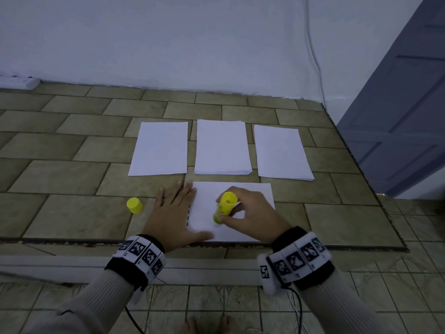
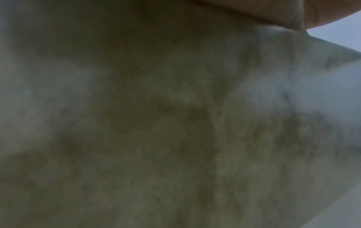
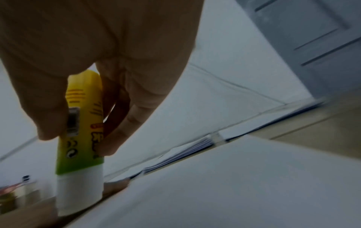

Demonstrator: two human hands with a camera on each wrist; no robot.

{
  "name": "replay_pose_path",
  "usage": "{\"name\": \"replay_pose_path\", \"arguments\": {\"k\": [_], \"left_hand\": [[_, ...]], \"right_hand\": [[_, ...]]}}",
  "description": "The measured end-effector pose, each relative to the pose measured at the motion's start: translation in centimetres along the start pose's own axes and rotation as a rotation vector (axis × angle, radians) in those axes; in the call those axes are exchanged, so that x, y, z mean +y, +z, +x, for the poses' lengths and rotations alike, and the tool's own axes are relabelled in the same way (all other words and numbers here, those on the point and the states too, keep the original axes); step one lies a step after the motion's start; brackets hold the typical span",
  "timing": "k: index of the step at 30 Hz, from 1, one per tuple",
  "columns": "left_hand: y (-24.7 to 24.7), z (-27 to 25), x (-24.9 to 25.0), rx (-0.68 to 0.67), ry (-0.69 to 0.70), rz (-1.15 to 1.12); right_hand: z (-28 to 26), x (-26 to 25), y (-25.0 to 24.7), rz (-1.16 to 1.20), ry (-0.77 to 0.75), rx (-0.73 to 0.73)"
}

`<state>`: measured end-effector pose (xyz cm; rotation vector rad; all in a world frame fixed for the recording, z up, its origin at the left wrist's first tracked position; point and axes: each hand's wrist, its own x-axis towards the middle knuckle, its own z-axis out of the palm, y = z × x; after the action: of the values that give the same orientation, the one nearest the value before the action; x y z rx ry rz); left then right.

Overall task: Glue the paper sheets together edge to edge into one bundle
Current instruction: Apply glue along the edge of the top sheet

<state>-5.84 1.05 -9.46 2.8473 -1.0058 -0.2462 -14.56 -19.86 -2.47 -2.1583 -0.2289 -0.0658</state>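
A white paper sheet (image 1: 250, 196) lies crosswise on the raised tiled floor in front of me. My left hand (image 1: 177, 213) rests flat on its left edge, fingers spread, thumb on the paper. My right hand (image 1: 248, 215) grips a yellow-green glue stick (image 1: 225, 206), its white tip down on the sheet (image 3: 234, 177); in the right wrist view thumb and fingers pinch the glue stick (image 3: 82, 131). The yellow cap (image 1: 134, 205) stands on the tiles left of my left hand. Three white paper stacks lie behind: left (image 1: 160, 149), middle (image 1: 222, 147), right (image 1: 281, 151). The left wrist view is a dark blur.
A white wall rises behind the stacks, with a cable (image 1: 313, 51) running down it. A grey-blue door (image 1: 399, 112) stands at the right. A white power strip (image 1: 19, 82) lies at the far left. The raised floor has a step edge (image 1: 72, 241) below my wrists.
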Motion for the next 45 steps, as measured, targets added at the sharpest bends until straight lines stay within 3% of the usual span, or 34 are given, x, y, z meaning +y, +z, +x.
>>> {"name": "replay_pose_path", "arguments": {"k": [8, 18, 24, 35, 40, 45], "left_hand": [[1.3, 0.1, -0.7, 0.122, 0.095, -0.072], [1.6, 0.2, -0.9, 0.115, 0.105, -0.017], [0.3, 0.0, -0.2, 0.073, 0.055, -0.024], [0.0, -0.1, -0.2, 0.004, 0.006, -0.013], [0.2, 0.0, -0.2, 0.021, 0.015, -0.011], [0.4, 0.0, -0.2, 0.053, 0.022, -0.028]], "right_hand": [[2.4, -1.4, 3.6, -0.104, -0.04, -0.171], [3.8, -1.7, 3.8, -0.186, -0.071, -0.274], [6.2, -1.0, 2.7, -0.203, -0.084, -0.242], [11.3, 1.0, 0.7, -0.322, 0.076, -0.155], [10.3, 1.3, 0.3, -0.26, 0.122, -0.105], [5.8, 1.4, -1.3, -0.082, 0.135, -0.064]]}}
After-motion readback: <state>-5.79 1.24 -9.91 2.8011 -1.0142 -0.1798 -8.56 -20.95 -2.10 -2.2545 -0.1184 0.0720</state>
